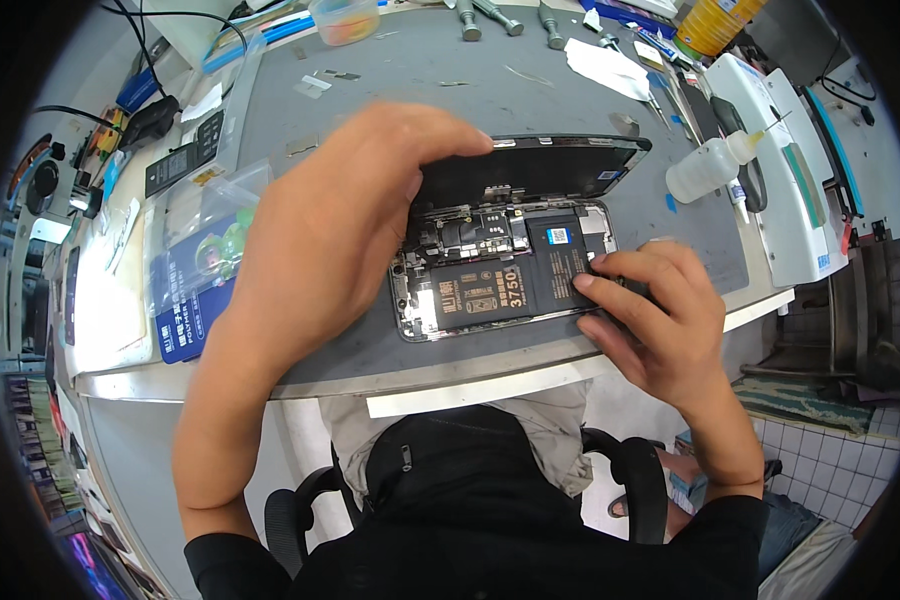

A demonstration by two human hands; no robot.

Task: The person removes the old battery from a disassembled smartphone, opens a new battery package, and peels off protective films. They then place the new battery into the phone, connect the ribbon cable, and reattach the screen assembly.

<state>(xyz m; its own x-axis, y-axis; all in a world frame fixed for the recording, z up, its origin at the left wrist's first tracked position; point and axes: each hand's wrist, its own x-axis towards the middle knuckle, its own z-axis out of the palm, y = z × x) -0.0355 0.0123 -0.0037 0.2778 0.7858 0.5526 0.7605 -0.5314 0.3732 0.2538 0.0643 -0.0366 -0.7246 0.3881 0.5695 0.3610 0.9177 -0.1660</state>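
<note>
An opened smartphone [515, 316] lies on the grey work mat, its insides exposed. A black L-shaped battery [482, 287] with a printed label fills much of its body. Along the far long side, the black screen [555, 165] stands tilted up. My left hand [335, 215] is closed on the screen's left end, index finger along its top edge; it hides the phone's far left corner. Two fingertips of my right hand [660, 310] rest on the battery's right part, with the thumb at the phone's near right edge.
A clear plastic package [202, 250] and a blue card [178, 330] lie to the left, near a loose battery [185, 160]. On the right stand a dropper bottle [708, 168] and a white device [785, 170]. Screwdrivers [492, 15] and a plastic tub [345, 20] sit at the back.
</note>
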